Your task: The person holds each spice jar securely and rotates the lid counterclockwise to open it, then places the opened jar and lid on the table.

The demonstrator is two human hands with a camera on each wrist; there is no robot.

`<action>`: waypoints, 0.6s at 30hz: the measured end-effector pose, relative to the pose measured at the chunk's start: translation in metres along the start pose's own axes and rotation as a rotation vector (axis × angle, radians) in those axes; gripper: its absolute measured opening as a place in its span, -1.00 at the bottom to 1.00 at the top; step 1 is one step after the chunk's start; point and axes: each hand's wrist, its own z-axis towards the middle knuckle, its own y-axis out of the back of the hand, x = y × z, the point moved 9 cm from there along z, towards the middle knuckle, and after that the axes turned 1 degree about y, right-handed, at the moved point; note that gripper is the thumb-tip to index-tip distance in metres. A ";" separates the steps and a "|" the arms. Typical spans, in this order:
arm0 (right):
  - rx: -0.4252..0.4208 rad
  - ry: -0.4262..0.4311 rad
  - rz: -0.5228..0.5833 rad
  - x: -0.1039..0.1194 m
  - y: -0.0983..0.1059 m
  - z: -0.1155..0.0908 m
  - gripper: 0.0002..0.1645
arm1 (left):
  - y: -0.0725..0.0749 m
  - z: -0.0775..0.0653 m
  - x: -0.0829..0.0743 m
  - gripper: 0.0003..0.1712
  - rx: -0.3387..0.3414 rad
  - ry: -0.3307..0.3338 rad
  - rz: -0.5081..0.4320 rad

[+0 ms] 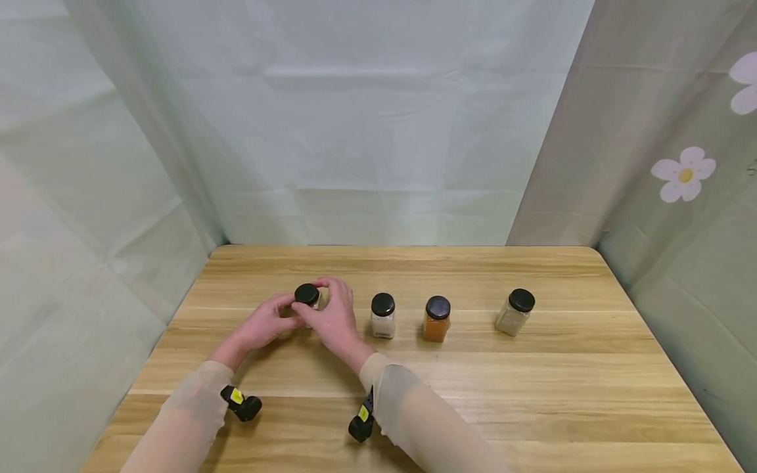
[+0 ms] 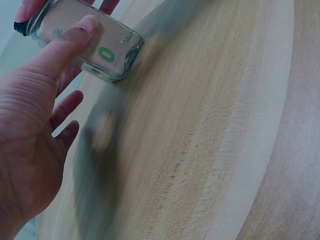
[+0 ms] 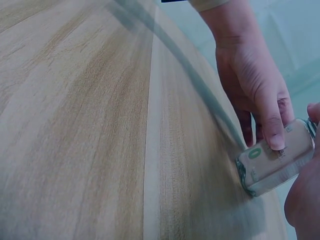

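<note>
A green ring, like an O or a zero, stood on the label of the held jar, just beside the left thumb; the smaller print near it was too blurred to read. Right of the right hand, the white-filled jar bore dark lettering low on its front, and the jar farthest from that hand had pale marks, both illegible. The orange-filled jar stood between those two.

The left hand was partly closed, its thumb flat across the label and fingers behind the glass, gripping the body; its last two fingers curled loosely, clear of the jar. The right hand was bent round the top of the same jar, thumb on the near side and fingers on the far side, pinching the black lid. The jar was thus between the two hands, lid upward.

Both forearms slanted inward over the wooden table, the left wrist low beside the jar, the right hand arched higher. Beige sleeves covered the arms behind each hand.
</note>
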 end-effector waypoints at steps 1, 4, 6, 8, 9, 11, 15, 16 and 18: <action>0.006 0.007 0.007 0.001 0.000 0.000 -0.41 | 0.000 0.000 0.000 -0.47 -0.001 0.000 0.002; 0.021 0.027 0.029 0.002 0.000 -0.001 -0.45 | 0.000 0.000 0.000 -0.47 -0.001 -0.009 0.005; 0.031 0.034 0.037 0.002 0.000 -0.001 -0.46 | 0.000 0.000 0.000 -0.47 -0.002 -0.015 0.005; 0.039 0.041 0.044 0.002 -0.001 -0.001 -0.47 | 0.000 0.000 -0.001 -0.47 -0.003 -0.018 0.005; 0.043 0.041 0.047 0.002 -0.001 -0.001 -0.47 | 0.000 0.000 -0.001 -0.47 -0.003 -0.019 0.005; 0.048 0.044 0.053 0.002 -0.001 -0.001 -0.47 | 0.000 0.000 -0.001 -0.47 -0.002 -0.020 0.004; 0.052 0.052 0.061 0.001 -0.003 0.000 -0.46 | 0.000 0.000 -0.001 -0.45 -0.001 -0.020 0.010; 0.053 0.054 0.062 0.001 -0.003 0.000 -0.46 | 0.000 0.000 -0.001 -0.45 0.000 -0.018 0.009; 0.053 0.057 0.063 0.001 -0.003 0.001 -0.46 | 0.000 0.001 -0.001 -0.44 0.000 -0.017 0.017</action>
